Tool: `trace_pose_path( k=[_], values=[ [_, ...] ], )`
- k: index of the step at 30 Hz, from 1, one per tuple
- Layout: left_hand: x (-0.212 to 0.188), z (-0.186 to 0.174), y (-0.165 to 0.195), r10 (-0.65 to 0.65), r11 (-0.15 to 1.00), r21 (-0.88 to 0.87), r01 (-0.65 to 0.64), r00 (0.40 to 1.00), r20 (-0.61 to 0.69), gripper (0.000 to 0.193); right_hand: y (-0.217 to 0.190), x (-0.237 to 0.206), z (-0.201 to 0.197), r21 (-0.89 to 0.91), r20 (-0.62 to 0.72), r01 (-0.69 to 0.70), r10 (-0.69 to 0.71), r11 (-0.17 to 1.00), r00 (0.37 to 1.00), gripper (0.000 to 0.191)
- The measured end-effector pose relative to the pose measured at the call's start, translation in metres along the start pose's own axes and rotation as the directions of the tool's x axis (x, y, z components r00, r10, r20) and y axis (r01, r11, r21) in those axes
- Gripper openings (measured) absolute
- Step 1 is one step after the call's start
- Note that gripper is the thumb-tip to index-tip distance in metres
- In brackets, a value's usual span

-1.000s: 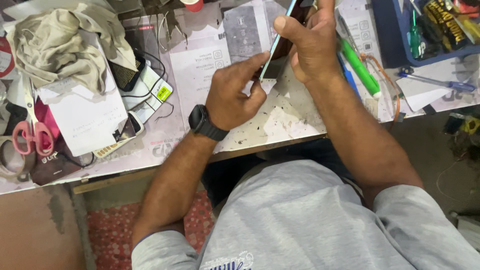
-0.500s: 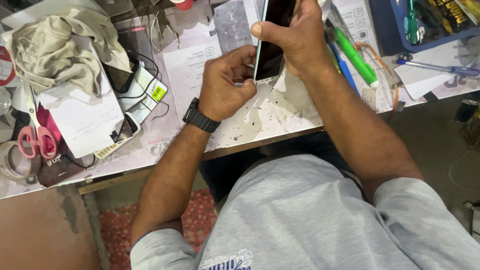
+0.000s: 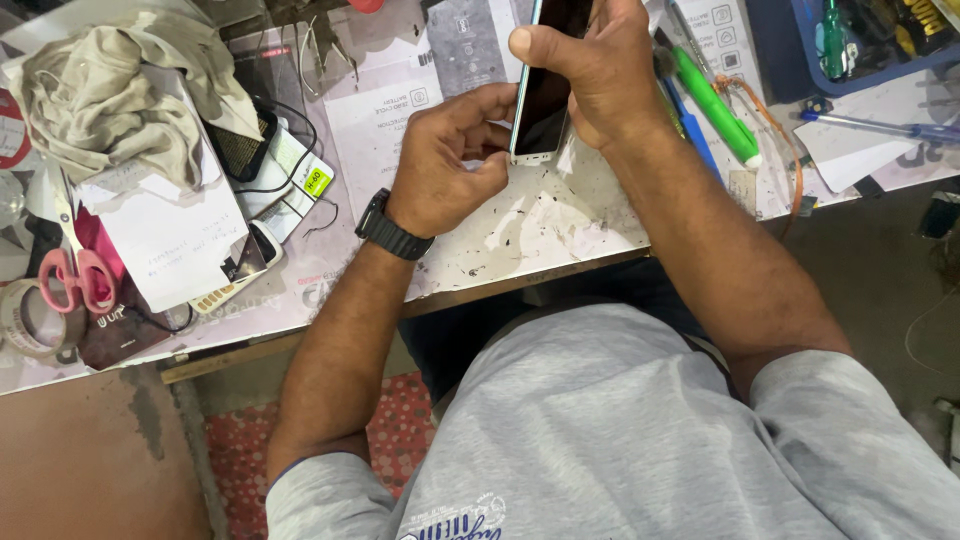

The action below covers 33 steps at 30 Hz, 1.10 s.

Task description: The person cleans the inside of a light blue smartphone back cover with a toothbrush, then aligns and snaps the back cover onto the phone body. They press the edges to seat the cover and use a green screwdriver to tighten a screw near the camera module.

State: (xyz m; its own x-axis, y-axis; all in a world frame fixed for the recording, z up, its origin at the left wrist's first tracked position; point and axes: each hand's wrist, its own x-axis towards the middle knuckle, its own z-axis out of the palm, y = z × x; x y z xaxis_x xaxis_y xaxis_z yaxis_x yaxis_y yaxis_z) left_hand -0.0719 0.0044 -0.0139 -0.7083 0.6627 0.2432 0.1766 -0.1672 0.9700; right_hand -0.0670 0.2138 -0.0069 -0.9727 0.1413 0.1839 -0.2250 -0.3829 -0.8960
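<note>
Hands (image 3: 590, 75) grip phone (image 3: 545, 90) | yellow-green label (image 3: 317, 181) left

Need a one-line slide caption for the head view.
Right hand grips a dark-screened phone while the left hand pinches its lower edge over a cluttered workbench.
</note>
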Motion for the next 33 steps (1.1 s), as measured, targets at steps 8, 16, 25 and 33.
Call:
trace_pose_path(
  k=[8, 16, 25, 33],
  values=[
    [0.0, 0.004, 0.002, -0.125, 0.991, -0.06, 0.123, 0.992, -0.018, 0.058, 0.005, -0.001, -0.002, -0.07, 0.022, -0.002, 0.004, 0.998, 1.0, 0.044],
    [0.0, 0.004, 0.008, -0.093, 0.992, 0.078, 0.094, 0.995, -0.02, 0.057, 0.009, -0.003, -0.008, -0.073, 0.039, -0.028, 0.031, 0.997, 0.999, 0.039],
    [0.001, 0.012, 0.008, -0.062, 0.997, 0.053, 0.065, 0.997, -0.051, 0.06, 0.01, -0.002, -0.005, -0.075, 0.014, 0.002, -0.001, 0.997, 1.0, 0.045],
    [0.001, 0.011, 0.011, -0.063, 0.993, 0.093, 0.066, 0.997, -0.041, 0.058, 0.008, -0.003, -0.004, -0.116, 0.015, 0.006, -0.004, 0.993, 1.0, 0.048]
  ],
)
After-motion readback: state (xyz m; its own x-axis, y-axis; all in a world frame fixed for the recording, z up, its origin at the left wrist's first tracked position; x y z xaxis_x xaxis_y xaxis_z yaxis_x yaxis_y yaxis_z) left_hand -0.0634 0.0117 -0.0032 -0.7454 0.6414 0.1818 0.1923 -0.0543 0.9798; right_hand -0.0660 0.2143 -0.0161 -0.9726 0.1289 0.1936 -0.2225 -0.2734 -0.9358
